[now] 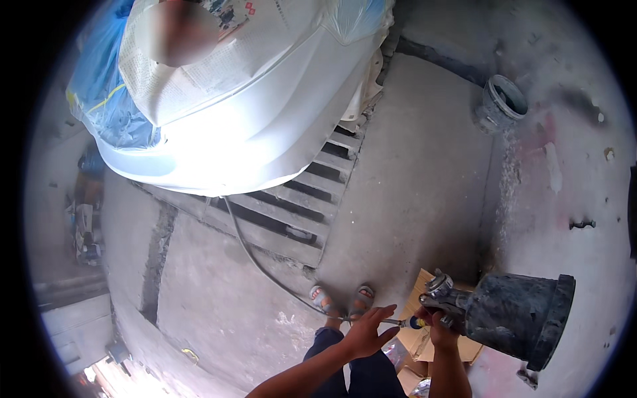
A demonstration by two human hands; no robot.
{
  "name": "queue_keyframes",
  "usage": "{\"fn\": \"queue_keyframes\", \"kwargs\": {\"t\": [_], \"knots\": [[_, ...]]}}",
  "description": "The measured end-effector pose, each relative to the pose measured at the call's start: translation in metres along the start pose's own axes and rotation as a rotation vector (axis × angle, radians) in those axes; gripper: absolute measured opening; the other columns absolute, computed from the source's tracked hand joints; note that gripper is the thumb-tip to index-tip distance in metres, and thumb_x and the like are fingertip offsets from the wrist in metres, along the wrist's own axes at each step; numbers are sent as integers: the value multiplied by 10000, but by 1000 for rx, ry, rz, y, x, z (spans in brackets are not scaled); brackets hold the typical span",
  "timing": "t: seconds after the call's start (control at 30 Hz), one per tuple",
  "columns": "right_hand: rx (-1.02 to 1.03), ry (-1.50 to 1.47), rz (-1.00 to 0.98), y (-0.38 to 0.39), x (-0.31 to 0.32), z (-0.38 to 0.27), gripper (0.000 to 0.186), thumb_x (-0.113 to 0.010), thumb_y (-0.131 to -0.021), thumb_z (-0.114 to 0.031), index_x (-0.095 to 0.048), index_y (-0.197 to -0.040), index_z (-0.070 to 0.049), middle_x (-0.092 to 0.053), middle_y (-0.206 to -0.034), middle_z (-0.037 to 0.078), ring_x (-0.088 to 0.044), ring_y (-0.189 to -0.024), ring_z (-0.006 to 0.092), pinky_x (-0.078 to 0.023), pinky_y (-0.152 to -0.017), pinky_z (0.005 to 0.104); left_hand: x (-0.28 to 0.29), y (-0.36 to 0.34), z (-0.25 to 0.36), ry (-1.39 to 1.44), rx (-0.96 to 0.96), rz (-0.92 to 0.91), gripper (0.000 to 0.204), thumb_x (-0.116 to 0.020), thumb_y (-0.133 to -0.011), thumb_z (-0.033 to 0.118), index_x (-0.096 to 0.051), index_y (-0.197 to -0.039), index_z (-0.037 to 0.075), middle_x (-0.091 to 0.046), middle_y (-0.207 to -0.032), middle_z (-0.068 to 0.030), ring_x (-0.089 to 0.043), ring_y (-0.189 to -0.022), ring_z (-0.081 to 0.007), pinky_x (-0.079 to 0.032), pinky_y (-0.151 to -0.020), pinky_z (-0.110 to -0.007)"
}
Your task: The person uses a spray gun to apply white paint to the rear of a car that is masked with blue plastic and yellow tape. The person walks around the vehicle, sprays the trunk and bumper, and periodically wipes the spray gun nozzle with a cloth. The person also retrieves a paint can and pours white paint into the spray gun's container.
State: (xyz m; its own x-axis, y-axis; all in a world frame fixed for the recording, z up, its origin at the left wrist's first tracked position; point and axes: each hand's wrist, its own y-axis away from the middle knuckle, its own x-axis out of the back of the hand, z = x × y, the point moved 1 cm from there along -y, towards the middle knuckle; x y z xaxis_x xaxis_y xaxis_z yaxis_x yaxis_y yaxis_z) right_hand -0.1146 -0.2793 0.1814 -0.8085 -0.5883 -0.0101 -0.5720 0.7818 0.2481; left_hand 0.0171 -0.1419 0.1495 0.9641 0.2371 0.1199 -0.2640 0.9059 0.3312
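Note:
In my right hand (443, 333) is a paint spray gun (446, 304), its fingers wrapped round the handle area. A large, dark, paint-stained cup (514, 315) sticks out from it to the right. A blue and yellow hose fitting (415, 323) sits at the gun's lower end, beside my right fingers. My left hand (369, 333) is just left of that fitting, fingers stretched out and thumb apart, by the metal end of the grey air hose (255, 262). Whether it touches the hose, I cannot tell. Ahead stands a glossy white car body (265, 142), partly masked with newspaper (166, 89) and blue plastic sheeting (123, 119).
A slatted floor grate (312, 189) with open gaps lies between my feet and the car. The hose runs across the floor past my sandals (361, 298). An opened cardboard box (418, 341) is under my right hand. A stained bucket (502, 103) stands far right by the wall (577, 166).

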Motion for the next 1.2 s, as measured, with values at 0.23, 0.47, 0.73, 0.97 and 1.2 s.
{"fn": "queue_keyframes", "kwargs": {"t": [0.23,0.47,0.73,0.97,1.2], "knots": [[-19,126,-97,-6,-25,5,313,-576,-902,-332,-598,-988,-32,-620,-879,57,-585,-803,132,-453,-683,253,-12,1,18,46,-95,-12,690,-701,-787,165,-335,-1356,26,-441,-1329,-203,-452,-1227,-337,-382,-997,-396],[34,201,-172,-5,-61,3,189,-513,-923,-172,-603,-1015,-34,-621,-960,63,-599,-895,175,-480,-795,309,-14,-1,34,409,95,40,717,-691,-750,105,-318,-1355,11,-477,-1289,-212,-438,-1223,-360,-351,-1012,-408],[-130,33,-503,-11,-82,7,403,-584,-856,-141,-465,-1229,-46,-498,-1231,127,-507,-1136,262,-439,-932,372,-8,13,-18,149,23,176,580,-619,-811,48,-274,-1276,51,-476,-1153,-177,-537,-989,-281,-466,-775,-367],[409,296,-767,-59,-140,-24,813,-689,-760,-241,-266,-1436,-81,-319,-1437,184,-396,-1262,378,-385,-987,430,12,13,-34,303,131,705,364,-581,-838,17,-367,-1130,54,-526,-949,-131,-543,-748,-202,-455,-603,-309],[364,279,-783,-148,-114,39,741,-636,-850,-315,-282,-1398,37,-359,-1398,242,-383,-1276,379,-316,-1051,416,42,-1,-20,636,115,1223,158,-524,-871,15,-391,-951,45,-481,-559,-59,-464,-435,-131,-409,-423,-275]]}}
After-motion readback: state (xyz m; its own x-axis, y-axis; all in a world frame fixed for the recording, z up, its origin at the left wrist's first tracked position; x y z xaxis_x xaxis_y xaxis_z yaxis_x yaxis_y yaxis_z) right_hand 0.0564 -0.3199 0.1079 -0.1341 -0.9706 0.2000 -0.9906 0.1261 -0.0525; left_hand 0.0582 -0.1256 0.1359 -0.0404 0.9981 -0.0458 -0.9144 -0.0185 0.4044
